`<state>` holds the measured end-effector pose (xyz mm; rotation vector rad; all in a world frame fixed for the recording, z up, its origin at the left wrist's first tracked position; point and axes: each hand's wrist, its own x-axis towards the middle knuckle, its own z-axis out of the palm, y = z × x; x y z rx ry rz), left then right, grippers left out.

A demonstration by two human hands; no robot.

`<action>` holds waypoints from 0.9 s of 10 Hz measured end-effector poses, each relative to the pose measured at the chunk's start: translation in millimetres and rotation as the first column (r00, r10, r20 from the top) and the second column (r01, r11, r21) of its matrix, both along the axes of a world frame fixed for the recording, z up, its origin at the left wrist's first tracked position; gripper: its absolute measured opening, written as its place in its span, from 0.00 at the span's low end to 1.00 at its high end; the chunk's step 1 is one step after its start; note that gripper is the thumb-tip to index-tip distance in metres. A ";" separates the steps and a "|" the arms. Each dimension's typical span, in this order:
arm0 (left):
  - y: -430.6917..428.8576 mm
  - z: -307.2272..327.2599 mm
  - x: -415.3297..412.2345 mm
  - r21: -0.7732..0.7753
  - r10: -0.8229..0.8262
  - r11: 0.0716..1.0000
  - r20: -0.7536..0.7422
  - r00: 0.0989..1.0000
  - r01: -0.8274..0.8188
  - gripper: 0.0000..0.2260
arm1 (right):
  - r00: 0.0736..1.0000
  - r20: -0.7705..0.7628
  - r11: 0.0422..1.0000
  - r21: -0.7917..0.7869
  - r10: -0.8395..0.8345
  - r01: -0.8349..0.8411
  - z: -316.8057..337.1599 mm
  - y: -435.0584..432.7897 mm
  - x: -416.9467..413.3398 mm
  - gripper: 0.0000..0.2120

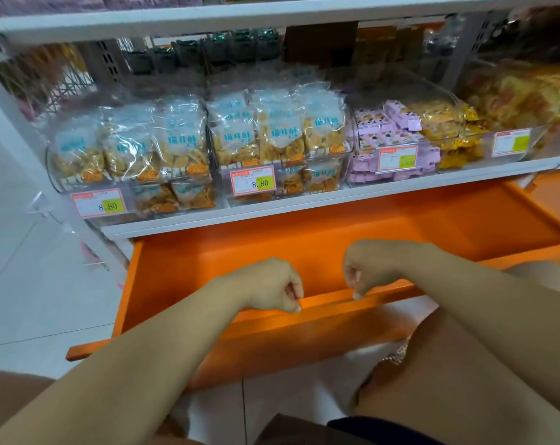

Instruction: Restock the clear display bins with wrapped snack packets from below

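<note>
Two clear bins (52, 170): blue-labelled swirl-cookie packets (281, 133) (8.80 tags (253, 183)); orange drawer (304, 322) gripped.

Bins (281, 162) side by side on shelf (304, 205) — drawer (304, 239) below, pulled out.

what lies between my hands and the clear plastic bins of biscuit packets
Head view: only the open orange pull-out drawer, its visible floor bare, then the white shelf edge. The left hand and right hand grip its front lip.
</note>
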<state>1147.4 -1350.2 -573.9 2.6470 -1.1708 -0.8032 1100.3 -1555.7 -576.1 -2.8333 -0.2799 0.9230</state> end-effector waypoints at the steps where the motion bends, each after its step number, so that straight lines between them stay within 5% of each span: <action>1: -0.2 6.0 1.4 0.029 0.027 0.999 0.034 0.999 -0.028 0.13 | 0.998 0.068 1.000 -0.020 0.006 -0.005 -4.2 -1.3 8.7 0.11; 4: -8.1 -29.1 55.1 0.004 0.041 0.999 0.342 0.939 -0.045 0.13 | 0.877 0.473 0.970 -0.161 -0.084 0.179 -24.2 -3.8 38.1 0.12; 5: -9.4 -31.1 56.2 -0.062 0.125 0.992 0.389 0.913 -0.109 0.13 | 0.812 0.536 0.956 -0.033 -0.228 0.291 -37.5 -8.7 34.8 0.13; 6: -9.9 -42.3 51.2 -0.353 0.360 0.907 0.369 0.857 -0.229 0.09 | 0.568 0.588 0.816 0.364 -0.575 0.449 -47.8 -17.9 27.2 0.14; 7: -16.2 -49.5 43.6 -0.540 0.596 0.687 0.038 0.802 -0.486 0.06 | 0.124 0.325 0.336 0.752 -0.938 0.568 -49.4 -31.6 30.9 0.21; 8: -24.7 -54.9 40.6 -0.347 0.623 0.581 -0.392 0.677 -0.736 0.12 | -0.152 -0.062 -0.142 0.790 -0.986 0.597 -45.2 -49.8 41.1 0.29; 9: -35.0 -57.5 35.2 -0.121 0.536 0.251 -0.809 0.242 -0.960 0.15 | -0.190 -0.327 -0.377 0.785 -0.926 0.492 -47.3 -68.1 47.0 0.21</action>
